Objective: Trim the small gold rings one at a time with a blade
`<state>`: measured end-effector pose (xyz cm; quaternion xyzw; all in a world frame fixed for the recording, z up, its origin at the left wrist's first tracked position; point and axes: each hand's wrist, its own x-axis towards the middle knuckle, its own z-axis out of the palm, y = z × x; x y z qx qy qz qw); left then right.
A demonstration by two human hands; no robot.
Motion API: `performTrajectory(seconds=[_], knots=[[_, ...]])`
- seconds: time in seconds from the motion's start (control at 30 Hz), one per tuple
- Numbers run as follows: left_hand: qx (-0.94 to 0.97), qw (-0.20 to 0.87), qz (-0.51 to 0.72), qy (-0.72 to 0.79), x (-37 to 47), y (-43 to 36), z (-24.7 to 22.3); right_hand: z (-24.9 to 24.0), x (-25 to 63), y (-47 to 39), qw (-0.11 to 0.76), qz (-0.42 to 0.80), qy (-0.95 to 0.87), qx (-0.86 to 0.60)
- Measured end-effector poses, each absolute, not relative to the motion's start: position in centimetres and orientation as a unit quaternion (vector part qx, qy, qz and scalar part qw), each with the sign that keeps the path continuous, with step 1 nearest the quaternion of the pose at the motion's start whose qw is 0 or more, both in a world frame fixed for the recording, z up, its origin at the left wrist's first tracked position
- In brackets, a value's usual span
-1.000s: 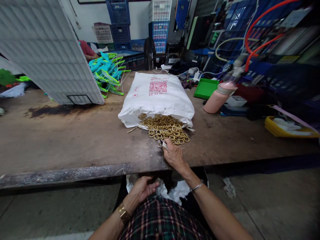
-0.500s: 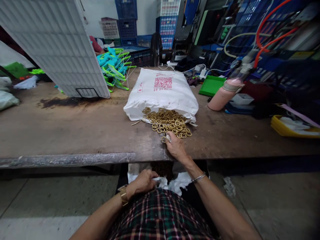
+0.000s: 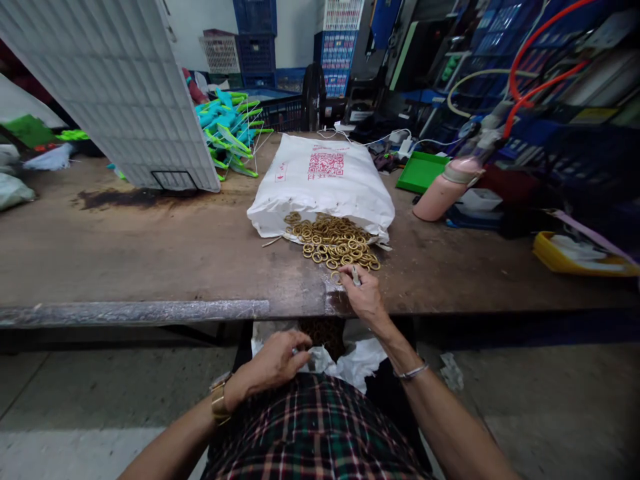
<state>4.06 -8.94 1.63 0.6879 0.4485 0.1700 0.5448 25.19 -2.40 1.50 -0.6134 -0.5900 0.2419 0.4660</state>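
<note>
A heap of brass-coloured metal rings (image 3: 340, 241) spills from the mouth of a white woven sack (image 3: 325, 180) lying on the table. At the heap's near edge, my right hand (image 3: 369, 297) is closed, its fingertips pinching one ring (image 3: 335, 277). Something small and pale shows by its thumb; I cannot tell if it is a tool or a finger wrap. My left hand (image 3: 280, 360) is above my lap with curled fingers, and what they hold is hidden. Below the table edge is an open white bag (image 3: 363, 363) with more rings (image 3: 325, 333) inside, dark and partly hidden.
A white ribbed panel (image 3: 115, 93) leans upright on the table (image 3: 150, 260) at left, beside turquoise and green plastic pieces (image 3: 230, 130). To the right stand a pink bottle (image 3: 443, 193), a green tray (image 3: 423, 172) and a yellow tray (image 3: 575, 260). Stacked crates (image 3: 337, 53) are behind.
My right hand has shifted slightly to the right and toward me at the heap's edge. My left hand has moved a little left, with its thumb more in view.
</note>
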Motion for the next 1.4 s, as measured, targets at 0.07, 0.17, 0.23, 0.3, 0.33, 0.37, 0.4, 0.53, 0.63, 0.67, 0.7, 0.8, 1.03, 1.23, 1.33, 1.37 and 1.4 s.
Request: performTrajectory(seconds=[0.07, 0.17, 0.23, 0.3, 0.33, 0.37, 0.4, 0.53, 0.63, 0.67, 0.7, 0.8, 1.03, 1.23, 1.33, 1.37, 1.4], knots=[[0.656, 0.54, 0.231, 0.474, 5.0, -8.0, 2.2, 1.6, 24.8, -3.2, 0.448, 0.276, -0.608, -0.594], [0.556, 0.579, 0.299, 0.516, 6.3, -6.5, 2.8, 1.9, 24.1, -4.4, 0.427, 0.329, -0.623, -0.567], [0.498, 0.625, 0.313, 0.513, 7.0, -5.7, 2.9, 2.2, 23.6, -5.0, 0.419, 0.35, -0.634, -0.548], [0.469, 0.661, 0.313, 0.495, 7.5, -5.3, 2.7, 2.5, 23.1, -5.4, 0.413, 0.364, -0.64, -0.536], [0.462, 0.67, 0.314, 0.488, 7.7, -5.2, 2.6, 2.5, 22.9, -5.6, 0.411, 0.37, -0.639, -0.535], [0.459, 0.675, 0.317, 0.483, 7.8, -5.2, 2.5, 2.5, 22.8, -5.7, 0.41, 0.374, -0.636, -0.537], [0.458, 0.675, 0.322, 0.481, 7.9, -5.2, 2.4, 2.5, 22.7, -5.7, 0.409, 0.376, -0.632, -0.54], [0.493, 0.618, 0.352, 0.501, 8.1, -5.5, 2.2, 2.1, 22.5, -5.6, 0.386, 0.373, -0.629, -0.562], [0.588, 0.51, 0.375, 0.503, 8.2, -5.7, 2.2, 1.9, 22.4, -5.3, 0.354, 0.376, -0.636, -0.574], [0.618, 0.473, 0.382, 0.498, 8.2, -5.7, 2.2, 1.8, 22.3, -5.2, 0.348, 0.38, -0.634, -0.577], [0.642, 0.442, 0.385, 0.493, 8.1, -5.7, 2.1, 1.7, 22.2, -5.1, 0.342, 0.387, -0.63, -0.58], [0.679, 0.387, 0.388, 0.488, 7.8, -5.7, 1.6, 1.5, 21.9, -5.0, 0.322, 0.436, -0.604, -0.584], [0.67, 0.349, 0.415, 0.506, 7.7, -5.7, 1.0, 1.0, 21.4, -4.7, 0.335, 0.519, -0.544, -0.568], [0.518, 0.561, 0.393, 0.513, 7.8, -5.8, 1.9, 1.1, 20.9, -4.3, 0.368, 0.446, -0.571, -0.583], [0.469, 0.644, 0.373, 0.477, 7.4, -5.8, 2.0, 1.1, 20.8, -4.2, 0.371, 0.424, -0.591, -0.577], [0.454, 0.664, 0.372, 0.464, 7.3, -5.8, 1.9, 1.1, 20.7, -4.2, 0.371, 0.42, -0.596, -0.575], [0.439, 0.68, 0.374, 0.453, 7.2, -5.8, 1.9, 1.1, 20.8, -4.2, 0.372, 0.417, -0.601, -0.571]])
